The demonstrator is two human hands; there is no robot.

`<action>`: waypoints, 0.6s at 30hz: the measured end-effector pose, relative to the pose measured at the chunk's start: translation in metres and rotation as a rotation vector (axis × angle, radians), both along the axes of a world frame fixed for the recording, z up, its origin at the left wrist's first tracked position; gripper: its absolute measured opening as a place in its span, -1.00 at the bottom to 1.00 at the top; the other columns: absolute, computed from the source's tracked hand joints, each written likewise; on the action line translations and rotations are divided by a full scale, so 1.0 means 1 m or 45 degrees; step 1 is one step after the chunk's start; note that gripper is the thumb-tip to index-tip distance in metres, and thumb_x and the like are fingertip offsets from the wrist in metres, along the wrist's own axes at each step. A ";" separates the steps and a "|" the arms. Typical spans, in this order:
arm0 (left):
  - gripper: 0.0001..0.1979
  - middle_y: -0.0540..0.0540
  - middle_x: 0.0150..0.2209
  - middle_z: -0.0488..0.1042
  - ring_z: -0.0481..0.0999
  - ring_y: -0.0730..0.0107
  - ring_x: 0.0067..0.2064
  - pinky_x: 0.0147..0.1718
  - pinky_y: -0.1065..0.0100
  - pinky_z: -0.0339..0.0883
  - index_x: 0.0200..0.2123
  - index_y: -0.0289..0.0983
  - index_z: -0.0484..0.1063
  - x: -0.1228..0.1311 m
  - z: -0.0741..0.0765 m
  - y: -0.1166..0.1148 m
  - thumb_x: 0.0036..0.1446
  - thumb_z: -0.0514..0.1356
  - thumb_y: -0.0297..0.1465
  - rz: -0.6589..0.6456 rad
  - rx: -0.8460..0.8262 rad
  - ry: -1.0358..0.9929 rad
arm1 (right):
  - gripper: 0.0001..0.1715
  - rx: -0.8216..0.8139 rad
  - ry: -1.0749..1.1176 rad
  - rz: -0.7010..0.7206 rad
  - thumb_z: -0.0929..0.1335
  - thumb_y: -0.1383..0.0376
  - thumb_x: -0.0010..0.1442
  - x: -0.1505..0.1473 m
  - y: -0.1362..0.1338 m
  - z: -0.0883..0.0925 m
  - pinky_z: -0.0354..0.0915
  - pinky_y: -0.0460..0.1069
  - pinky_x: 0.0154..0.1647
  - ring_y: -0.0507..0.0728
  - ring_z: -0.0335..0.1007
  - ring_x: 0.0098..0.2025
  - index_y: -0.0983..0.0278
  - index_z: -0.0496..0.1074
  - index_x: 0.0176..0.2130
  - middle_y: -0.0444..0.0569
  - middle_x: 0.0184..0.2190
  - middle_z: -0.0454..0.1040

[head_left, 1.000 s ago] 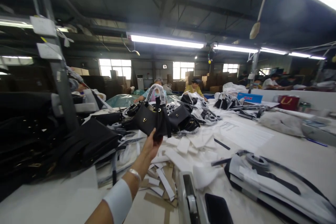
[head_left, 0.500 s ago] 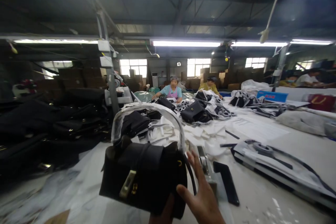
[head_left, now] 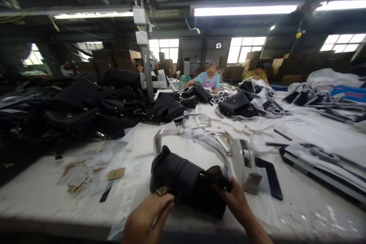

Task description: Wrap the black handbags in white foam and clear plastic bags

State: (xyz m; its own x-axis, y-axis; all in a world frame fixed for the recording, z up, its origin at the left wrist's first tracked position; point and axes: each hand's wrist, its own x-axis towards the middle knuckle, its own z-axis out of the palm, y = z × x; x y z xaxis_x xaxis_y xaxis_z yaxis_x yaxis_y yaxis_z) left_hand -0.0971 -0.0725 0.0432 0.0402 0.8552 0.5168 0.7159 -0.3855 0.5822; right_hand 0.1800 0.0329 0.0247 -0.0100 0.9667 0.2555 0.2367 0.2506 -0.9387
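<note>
A black handbag [head_left: 185,171] rests on the white table in front of me, its flap facing up. Its arched handle [head_left: 197,136] is wrapped in clear film and leans toward the far side. With thumb and fingers closed, my left hand [head_left: 150,217] pinches the metal clasp [head_left: 161,191] at the bag's front. My right hand [head_left: 236,200] grips the bag's right end, near the zipper, thumb on the near side. Part of its fingers is hidden behind the bag. Just right of that hand stands a grey tape dispenser [head_left: 246,167].
Piled black bags [head_left: 74,110] cover the left side. Small plastic packets [head_left: 82,171] and a brown tag [head_left: 116,174] lie left of the handbag. A black flat piece [head_left: 270,179] and wrapped strips [head_left: 317,167] lie to the right. Co-workers [head_left: 211,80] sit across the table.
The handbag has come down from a raised, front-facing pose onto the table. My left hand has moved from beneath it to the clasp; my right hand, open before, has closed on its right end.
</note>
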 end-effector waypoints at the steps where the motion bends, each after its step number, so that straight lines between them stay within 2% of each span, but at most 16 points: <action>1: -0.64 0.02 -0.06 0.61 0.60 0.24 -0.04 0.00 0.32 0.45 0.03 0.06 0.50 -0.010 0.009 0.003 0.19 0.23 -0.41 -0.006 0.179 0.148 | -0.53 -0.016 0.000 0.019 0.50 0.06 -0.06 0.003 0.000 -0.001 0.43 0.10 -0.16 0.29 0.51 -0.24 0.30 0.55 -0.20 0.01 -0.34 0.61; 3: -0.50 -0.03 0.10 0.50 0.50 0.20 0.11 0.10 0.24 0.37 0.16 0.03 0.38 -0.022 0.023 0.012 0.20 0.17 -0.51 -0.011 0.299 0.332 | -0.54 -0.058 0.006 0.048 0.50 0.07 -0.05 0.008 -0.001 -0.004 0.44 0.11 -0.19 0.29 0.52 -0.26 0.30 0.55 -0.20 0.03 -0.35 0.61; 5: -0.46 -0.04 0.16 0.44 0.44 0.19 0.17 0.14 0.21 0.33 0.21 -0.01 0.32 -0.023 0.036 0.025 0.21 0.13 -0.55 -0.108 0.259 0.353 | -0.58 -0.113 -0.010 0.103 0.51 0.07 -0.06 0.011 -0.002 -0.004 0.44 0.12 -0.19 0.30 0.53 -0.27 0.30 0.57 -0.27 0.02 -0.39 0.61; 8: -0.48 -0.02 0.15 0.45 0.45 0.18 0.16 0.15 0.21 0.31 0.17 0.00 0.37 -0.013 0.060 0.055 0.18 0.15 -0.54 -0.337 0.023 0.085 | -0.59 -0.154 -0.048 0.221 0.53 0.09 -0.08 0.013 -0.003 0.001 0.43 0.15 -0.09 0.34 0.53 -0.18 0.29 0.59 -0.27 0.00 -0.34 0.62; 11: -0.43 -0.03 0.16 0.45 0.37 0.10 0.22 0.24 0.13 0.16 0.15 -0.05 0.41 -0.003 0.089 0.095 0.05 0.29 -0.51 -0.360 -0.255 -0.316 | -0.47 -0.117 -0.077 0.365 0.52 0.15 -0.02 0.015 -0.004 0.009 0.32 0.18 0.10 0.36 0.47 0.00 0.26 0.56 -0.04 0.02 -0.11 0.60; 12: -0.44 -0.05 0.14 0.47 0.37 0.09 0.23 0.25 0.13 0.12 0.12 -0.07 0.44 -0.001 0.097 0.109 0.01 0.31 -0.51 -0.363 -0.296 -0.339 | -0.44 -0.102 -0.083 0.404 0.52 0.16 0.00 0.015 -0.004 0.012 0.28 0.18 0.15 0.36 0.45 0.05 0.25 0.54 0.01 0.03 -0.05 0.58; 15: -0.53 -0.10 -0.08 0.61 0.55 0.05 0.03 0.12 0.17 0.30 -0.13 -0.12 0.59 0.001 0.113 0.140 -0.18 0.38 -0.58 -0.457 -0.473 -0.306 | -0.42 -0.107 -0.077 0.446 0.51 0.19 0.04 0.017 -0.006 0.016 0.24 0.18 0.19 0.36 0.41 0.10 0.24 0.51 0.06 0.05 0.01 0.55; 18: -0.63 -0.08 -0.35 0.64 0.62 0.07 -0.24 -0.07 0.20 0.42 -0.42 -0.14 0.60 0.002 0.114 0.153 -0.31 0.37 -0.68 -0.440 -0.591 -0.284 | -0.42 -0.118 -0.060 0.447 0.52 0.19 0.00 0.019 -0.007 0.016 0.29 0.22 0.15 0.40 0.44 0.06 0.26 0.53 0.03 0.07 -0.04 0.57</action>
State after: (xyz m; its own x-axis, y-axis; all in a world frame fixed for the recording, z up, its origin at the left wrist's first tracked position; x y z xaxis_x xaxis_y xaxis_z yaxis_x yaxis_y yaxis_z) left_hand -0.0951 0.0809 0.1571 0.2890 0.9495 0.1223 0.4363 -0.2444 0.8660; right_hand 0.1990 0.0257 0.0409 -0.3548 0.9215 0.1582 0.1953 0.2385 -0.9513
